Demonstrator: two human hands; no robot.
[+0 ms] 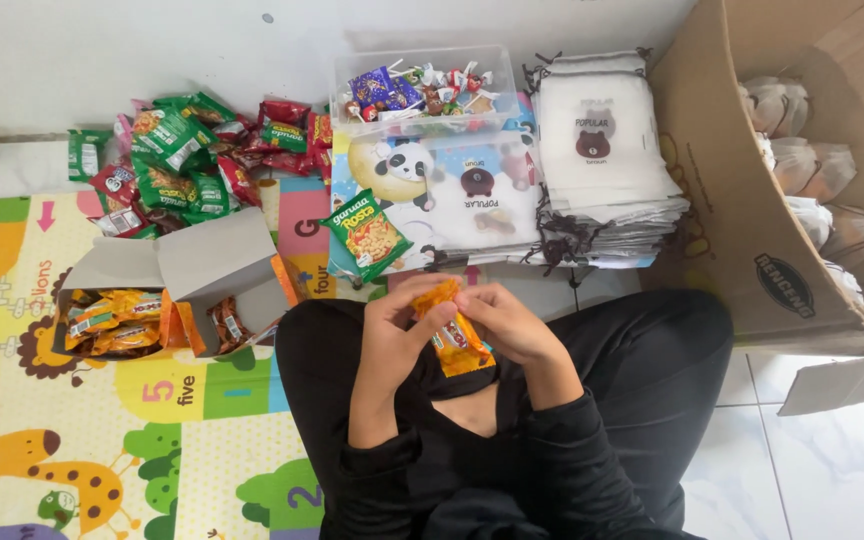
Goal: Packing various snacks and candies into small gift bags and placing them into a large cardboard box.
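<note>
1. Orange snack packet sits in both hands, above the person's lap in black trousers.
2. Left hand grips the left side of the packet with bent fingers, closed around its top edge.
3. Right hand pinches the right side of the packet, fingers closed on it too.
4. Just beyond the hands lies a green snack bag, flat on the floor, apart from the packet.
5. Left of the lap stands an open grey cardboard box with more orange packets inside.
6. Behind that box, near the white wall, is a heap of green and red snack bags.
7. Past the green snack bag is a clear plastic tub full of wrapped sweets.
8. Under and beside the tub lie white drawstring pouches in flat stacks, with a bear picture on them.
9. Right of the pouches stands a big brown carton, tipped open, with filled pouches inside.
10. A colourful play mat with animals and numbers lies under the grey box, left of the lap.
</note>
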